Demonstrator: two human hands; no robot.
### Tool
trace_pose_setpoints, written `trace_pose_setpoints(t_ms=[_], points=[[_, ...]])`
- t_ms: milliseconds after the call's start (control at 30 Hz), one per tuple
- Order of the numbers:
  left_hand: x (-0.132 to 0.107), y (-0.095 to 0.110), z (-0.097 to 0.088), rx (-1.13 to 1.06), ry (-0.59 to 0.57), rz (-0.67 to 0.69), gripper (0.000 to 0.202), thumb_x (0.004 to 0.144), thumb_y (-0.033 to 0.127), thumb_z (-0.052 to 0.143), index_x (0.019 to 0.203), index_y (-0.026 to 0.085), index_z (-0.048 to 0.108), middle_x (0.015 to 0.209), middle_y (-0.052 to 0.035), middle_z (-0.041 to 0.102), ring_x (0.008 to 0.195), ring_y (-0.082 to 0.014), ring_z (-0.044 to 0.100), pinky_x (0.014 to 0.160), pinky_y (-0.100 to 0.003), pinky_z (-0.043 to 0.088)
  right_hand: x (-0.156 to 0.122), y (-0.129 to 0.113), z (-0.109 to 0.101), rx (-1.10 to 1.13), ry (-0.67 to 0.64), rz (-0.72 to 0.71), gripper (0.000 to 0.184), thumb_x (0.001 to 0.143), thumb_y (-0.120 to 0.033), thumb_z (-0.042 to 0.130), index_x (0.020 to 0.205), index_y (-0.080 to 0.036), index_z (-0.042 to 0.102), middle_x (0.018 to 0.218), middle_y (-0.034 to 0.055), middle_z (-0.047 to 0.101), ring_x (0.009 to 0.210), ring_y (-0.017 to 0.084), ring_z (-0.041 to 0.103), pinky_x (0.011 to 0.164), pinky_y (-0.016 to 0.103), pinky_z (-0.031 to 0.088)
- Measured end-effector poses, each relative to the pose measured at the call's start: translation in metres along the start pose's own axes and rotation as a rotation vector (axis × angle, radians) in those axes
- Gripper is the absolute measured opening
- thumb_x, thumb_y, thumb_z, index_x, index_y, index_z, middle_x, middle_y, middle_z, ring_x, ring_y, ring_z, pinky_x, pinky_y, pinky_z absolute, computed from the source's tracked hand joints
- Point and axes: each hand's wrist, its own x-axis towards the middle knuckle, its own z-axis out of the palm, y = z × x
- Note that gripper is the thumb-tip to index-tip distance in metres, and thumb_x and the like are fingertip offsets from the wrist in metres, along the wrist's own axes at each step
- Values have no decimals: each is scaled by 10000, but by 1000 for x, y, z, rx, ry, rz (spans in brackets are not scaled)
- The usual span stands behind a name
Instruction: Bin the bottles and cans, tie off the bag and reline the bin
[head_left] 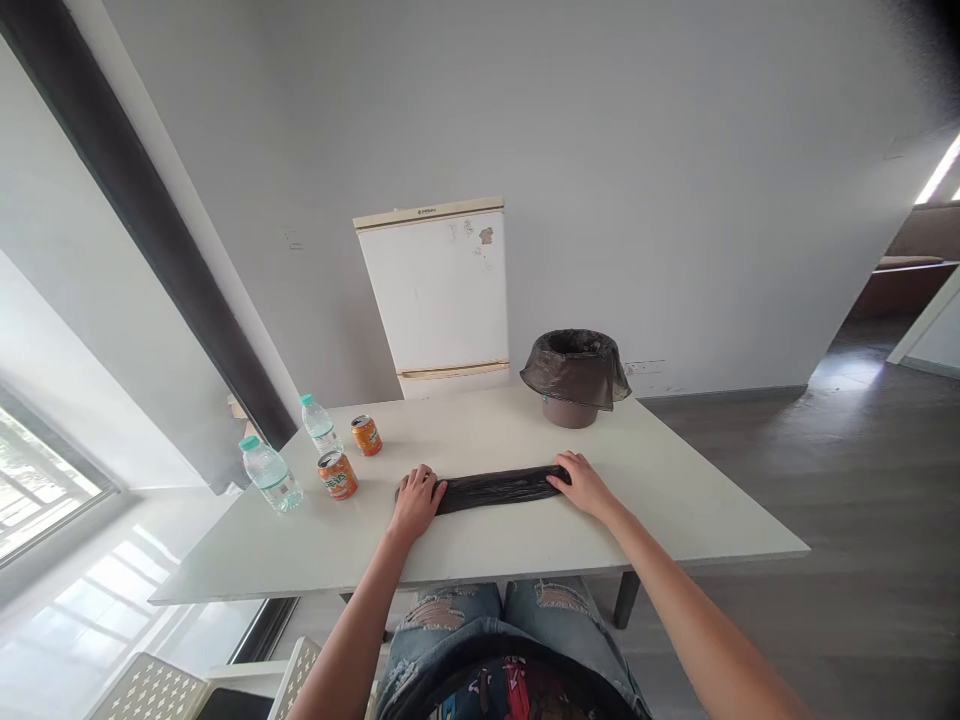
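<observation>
A black plastic garbage bag, folded into a long narrow strip, lies flat across the table in front of me. My left hand is closed on its left end, fingers curled over the plastic. At the opposite end, my right hand grips the bag between thumb and fingers. Both hands rest at the tabletop, and the strip stretches straight between them. Behind it stands a brown bin, with another black garbage bag lining it and folded over its rim.
Two clear bottles with green caps, one nearer and one farther, stand at the table's left. Beside them are two orange cans, a front can and a back can. A white fridge stands beyond the white table.
</observation>
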Motion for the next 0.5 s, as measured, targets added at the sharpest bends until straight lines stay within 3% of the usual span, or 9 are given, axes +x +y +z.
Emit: trace_pose_setpoints(t_ms=[133, 200, 300, 400, 500], points=[[0, 2, -4, -31, 14, 10, 347, 1128, 429, 342, 1097, 225, 620, 1146, -78, 655, 1093, -254, 605, 1019, -439, 474, 0, -10, -9, 352, 68, 168, 485, 751, -621, 801, 972, -221, 638, 886, 6, 662, 803, 198, 588, 744, 318, 479], [1, 2, -7, -46, 34, 6, 338, 1126, 436, 350, 1206, 229, 604, 1228, -91, 665, 1158, -261, 607, 1084, -469, 452, 0, -18, -11, 534, 109, 262, 545, 716, -606, 841, 1037, -201, 667, 929, 32, 699, 784, 190, 618, 689, 306, 483], [4, 8, -14, -57, 65, -4, 422, 1108, 481, 408, 1411, 207, 517, 1439, -141, 616, 1356, -304, 555, 1241, -575, 322, 1, -34, -10, 763, 167, 371, 503, 670, -537, 887, 952, -162, 709, 939, 94, 739, 781, 205, 652, 645, 315, 500], [11, 36, -21, -79, 102, 52, 743, 1012, 631, 562, 1564, 169, 376, 1615, -203, 494, 1556, -377, 394, 1308, -660, 180, 4, -57, 1, 948, 242, 400, 428, 676, -480, 890, 941, -176, 747, 1032, 103, 774, 937, 238, 695, 741, 329, 561], [20, 87, -20, -116, 140, 241, 1102, 843, 673, 752, 1652, 134, 233, 1687, -248, 398, 1618, -403, 307, 1329, -648, 179, 5, -88, 19, 1097, 285, 369, 424, 724, -479, 851, 1029, -194, 779, 1195, 90, 780, 1144, 258, 691, 948, 348, 580]])
